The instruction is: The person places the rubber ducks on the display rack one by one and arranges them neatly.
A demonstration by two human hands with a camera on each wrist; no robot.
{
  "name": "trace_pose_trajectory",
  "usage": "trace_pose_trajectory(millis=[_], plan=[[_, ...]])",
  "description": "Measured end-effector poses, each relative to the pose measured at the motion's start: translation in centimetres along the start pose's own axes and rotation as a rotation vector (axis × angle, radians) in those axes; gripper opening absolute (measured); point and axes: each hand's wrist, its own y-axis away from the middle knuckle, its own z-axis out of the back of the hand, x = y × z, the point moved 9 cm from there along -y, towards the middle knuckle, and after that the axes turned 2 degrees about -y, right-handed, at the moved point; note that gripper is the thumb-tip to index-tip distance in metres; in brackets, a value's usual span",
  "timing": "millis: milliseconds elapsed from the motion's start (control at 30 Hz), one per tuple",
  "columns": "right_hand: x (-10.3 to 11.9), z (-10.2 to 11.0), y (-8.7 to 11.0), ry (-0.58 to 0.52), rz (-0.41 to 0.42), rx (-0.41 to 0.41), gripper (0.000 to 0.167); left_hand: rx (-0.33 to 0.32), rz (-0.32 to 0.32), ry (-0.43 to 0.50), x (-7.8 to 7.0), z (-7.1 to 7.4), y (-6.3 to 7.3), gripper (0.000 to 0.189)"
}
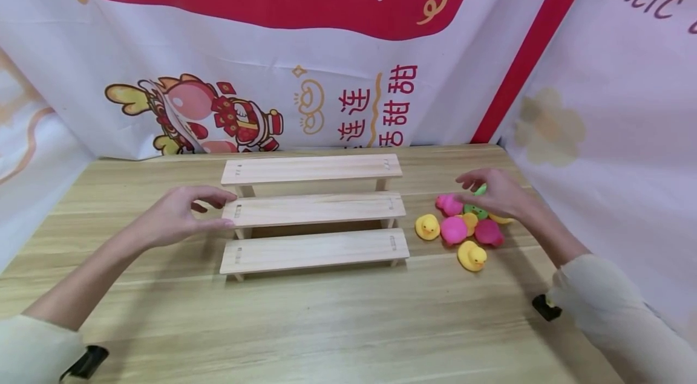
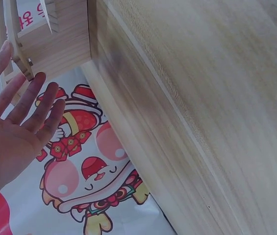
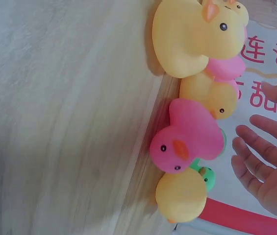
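A pale wooden stand with three stepped tiers (image 1: 316, 208) sits on the table. My left hand (image 1: 187, 214) is at the left end of its middle tier, fingertips right at the board's edge. In the left wrist view, the fingers of that hand (image 2: 18, 117) are spread and relaxed beside the stand (image 2: 55, 44). My right hand (image 1: 498, 193) is over a cluster of rubber ducks at the right, holding nothing. Among them are yellow ducks (image 1: 472, 256), pink ducks (image 1: 454, 230) and a green duck (image 3: 207, 177). The right hand's fingers (image 3: 261, 147) are loosely bent.
Wood-grain table (image 1: 327, 323) extends in front of the stand. A printed white and red cloth (image 1: 245, 57) hangs behind, with another white cloth (image 1: 615, 148) along the right side. Black wrist straps (image 1: 89, 361) show at both sleeves.
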Motion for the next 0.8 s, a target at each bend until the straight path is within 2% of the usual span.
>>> trace_pose_trajectory(millis=[200, 367, 600, 800], plan=[[0.3, -0.9, -1.5, 0.028, -0.013, 0.027, 0.045, -0.003, -0.012, 0.005, 0.0, 0.0, 0.0, 0.047], [0.4, -2.0, -2.5, 0.018, -0.049, 0.103, 0.047, -0.007, -0.022, 0.008, 0.0, 0.1, 0.0, 0.046], [0.3, -3.1, -3.3, -0.006, -0.072, 0.208, 0.048, -0.005, -0.012, 0.006, -0.1, 0.2, -0.1, 0.046], [0.3, -3.5, -3.5, -0.019, -0.089, 0.255, 0.051, 0.0, -0.011, 0.002, -0.1, 0.2, -0.2, 0.046]])
